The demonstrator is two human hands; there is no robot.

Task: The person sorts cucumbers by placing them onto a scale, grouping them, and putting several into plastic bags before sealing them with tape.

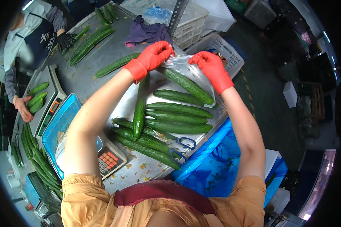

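Observation:
Both my hands wear red rubber gloves. My left hand [157,56] pinches one side of the mouth of a clear plastic bag [177,61], and my right hand [207,63] pinches the other side, so the film is stretched between them. Inside the bag, which hangs down toward me, lies a long cucumber [189,83]. Just below it several more cucumbers [179,115] lie side by side on the metal table [156,167]. One cucumber [141,107] lies crosswise under my left wrist. Scissors with blue handles [184,143] rest on another group of cucumbers [147,144].
Left of me are a weighing scale [110,160] with a blue tray [62,113] and a second scale [49,96]. A co-worker's bare hand [23,107] holds small cucumbers there. A purple cloth [147,31], plastic crates [190,31] and a blue-lined bin [213,167] stand around.

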